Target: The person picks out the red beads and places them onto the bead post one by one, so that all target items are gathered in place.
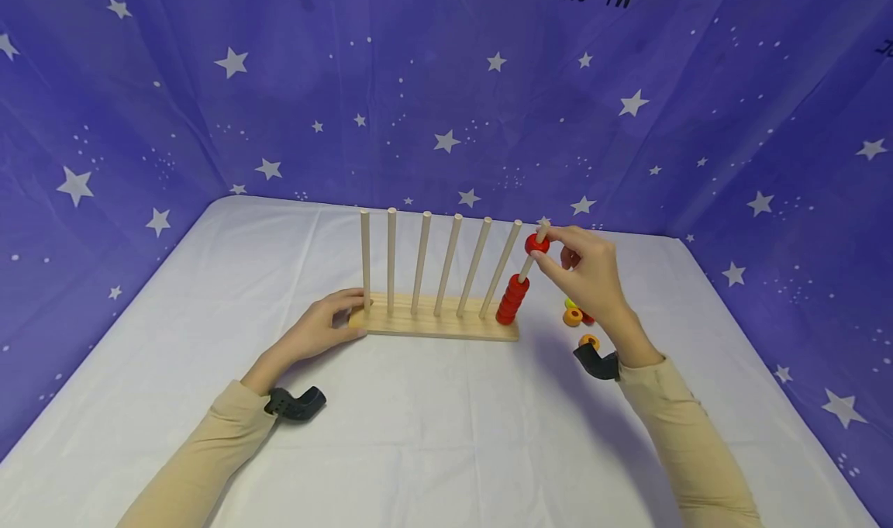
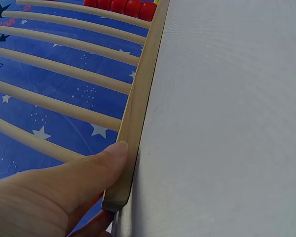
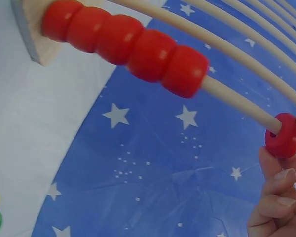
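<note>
A wooden peg rack with a row of several upright pegs stands on its long flat base point(image 1: 432, 326). My left hand point(image 1: 319, 328) grips the left end of that base, thumb point(image 2: 106, 160) along the front face and fingers partly hidden behind it. My right hand point(image 1: 584, 270) pinches a red bead point(image 3: 284, 135) between thumb and fingertips. This bead is threaded on the rightmost peg near its top, with bare peg below it. Lower on the same peg, several red beads point(image 1: 512, 301) are stacked down to the base. The other pegs carry no beads.
Loose beads lie on the white tabletop point(image 1: 418, 435) to the right, partly behind my right forearm; an orange bead point(image 1: 573, 316) and another orange bead point(image 1: 589, 342) show among them. A purple star-printed cloth point(image 1: 391, 86) surrounds the table's back and sides.
</note>
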`<state>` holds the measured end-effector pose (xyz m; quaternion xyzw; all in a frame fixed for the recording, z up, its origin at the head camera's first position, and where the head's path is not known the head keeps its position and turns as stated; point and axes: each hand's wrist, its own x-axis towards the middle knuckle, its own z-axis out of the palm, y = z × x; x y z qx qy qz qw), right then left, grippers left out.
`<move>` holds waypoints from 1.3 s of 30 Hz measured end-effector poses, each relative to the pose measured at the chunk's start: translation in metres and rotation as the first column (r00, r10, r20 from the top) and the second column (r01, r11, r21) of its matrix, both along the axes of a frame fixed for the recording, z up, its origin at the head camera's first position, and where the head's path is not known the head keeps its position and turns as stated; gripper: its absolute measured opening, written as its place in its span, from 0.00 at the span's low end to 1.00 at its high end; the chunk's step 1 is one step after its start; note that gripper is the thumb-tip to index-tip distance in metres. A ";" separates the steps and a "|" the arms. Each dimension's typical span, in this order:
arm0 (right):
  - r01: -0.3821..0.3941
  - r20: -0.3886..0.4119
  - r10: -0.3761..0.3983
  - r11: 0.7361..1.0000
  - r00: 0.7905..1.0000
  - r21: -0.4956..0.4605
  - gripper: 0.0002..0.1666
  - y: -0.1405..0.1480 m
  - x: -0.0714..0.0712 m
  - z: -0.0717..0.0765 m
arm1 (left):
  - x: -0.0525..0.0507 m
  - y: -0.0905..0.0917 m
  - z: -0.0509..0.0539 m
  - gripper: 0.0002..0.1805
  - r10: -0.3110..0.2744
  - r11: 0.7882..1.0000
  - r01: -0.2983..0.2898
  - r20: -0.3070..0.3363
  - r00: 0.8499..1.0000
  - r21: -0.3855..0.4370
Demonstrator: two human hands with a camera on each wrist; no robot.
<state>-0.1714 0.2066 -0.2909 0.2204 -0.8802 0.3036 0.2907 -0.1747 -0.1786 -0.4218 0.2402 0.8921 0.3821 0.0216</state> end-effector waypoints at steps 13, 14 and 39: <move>-0.035 0.042 0.034 0.999 0.999 0.027 0.14 0.001 -0.001 -0.018 | 0.000 0.000 -0.001 0.28 -0.004 1.000 0.004 -0.009 1.000 0.003; -0.042 0.044 0.041 0.999 0.998 0.029 0.13 0.002 -0.001 -0.019 | 0.000 0.000 -0.001 0.28 -0.004 1.000 0.005 -0.010 1.000 0.002; -0.066 0.143 0.058 0.996 0.988 0.055 0.09 0.005 0.000 -0.044 | -0.001 -0.001 -0.002 0.28 -0.006 1.000 0.006 -0.007 1.000 -0.001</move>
